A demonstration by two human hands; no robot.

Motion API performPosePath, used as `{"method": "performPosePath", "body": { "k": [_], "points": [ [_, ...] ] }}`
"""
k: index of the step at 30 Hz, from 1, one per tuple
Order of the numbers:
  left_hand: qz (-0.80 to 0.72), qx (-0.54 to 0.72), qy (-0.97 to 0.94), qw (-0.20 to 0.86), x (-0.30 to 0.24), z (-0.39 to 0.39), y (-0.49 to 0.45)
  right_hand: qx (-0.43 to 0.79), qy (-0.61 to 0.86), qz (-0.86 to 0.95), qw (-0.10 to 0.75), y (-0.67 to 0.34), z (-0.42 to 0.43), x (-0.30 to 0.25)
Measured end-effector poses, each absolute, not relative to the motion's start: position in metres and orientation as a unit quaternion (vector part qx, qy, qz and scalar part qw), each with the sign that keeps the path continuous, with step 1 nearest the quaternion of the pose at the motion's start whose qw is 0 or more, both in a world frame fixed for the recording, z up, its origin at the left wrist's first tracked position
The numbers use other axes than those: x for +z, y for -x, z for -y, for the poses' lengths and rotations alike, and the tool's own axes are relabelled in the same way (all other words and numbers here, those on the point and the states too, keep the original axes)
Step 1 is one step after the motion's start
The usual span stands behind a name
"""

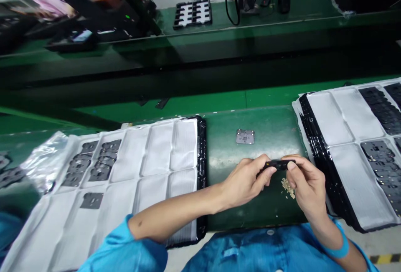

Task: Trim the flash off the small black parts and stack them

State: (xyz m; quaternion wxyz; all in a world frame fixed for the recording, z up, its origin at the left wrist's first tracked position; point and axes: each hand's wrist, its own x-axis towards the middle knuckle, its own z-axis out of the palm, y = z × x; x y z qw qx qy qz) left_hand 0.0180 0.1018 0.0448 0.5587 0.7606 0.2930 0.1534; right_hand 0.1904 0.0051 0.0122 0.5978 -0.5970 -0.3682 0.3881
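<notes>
Both my hands pinch one small flat black part (pixel 278 164), held edge-on above the green bench. My left hand (pixel 246 182) grips its left end with thumb and fingers closed. My right hand (pixel 305 186) grips its right end, thumb on top. Just beneath them lies a little heap of pale crumbs (pixel 288 188). A single grey metal plate (pixel 244 136) lies flat on the bench a short way beyond my hands.
A stack of black trays with white liners (pixel 150 159), holding several dark parts at its left, sits on my left. Another such stack (pixel 351 146) with dark parts stands on my right. Beyond runs a green conveyor with a black tray (pixel 192 13) and equipment.
</notes>
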Motion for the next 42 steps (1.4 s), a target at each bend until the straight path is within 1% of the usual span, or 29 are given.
{"method": "performPosePath", "body": {
  "k": [7, 18, 28, 42],
  "points": [
    [-0.283, 0.157, -0.793, 0.517, 0.0407, -0.0989, -0.0169, 0.374, 0.598, 0.369, 0.605, -0.1888, -0.0089, 0.0029],
    [-0.286, 0.146, -0.763, 0.561, 0.0415, -0.1024, -0.0175, 0.353, 0.614, 0.385, 0.592, -0.1889, -0.0102, 0.0114],
    [-0.286, 0.116, -0.782, 0.541, 0.0393, -0.1039, -0.0179, 0.396, 0.601, 0.383, 0.579, -0.1946, -0.0058, 0.0078],
    [-0.288, 0.119, -0.770, 0.557, 0.0346, -0.1030, -0.0195, 0.360, 0.623, 0.409, 0.561, -0.1949, -0.0034, 0.0061]
  ]
}}
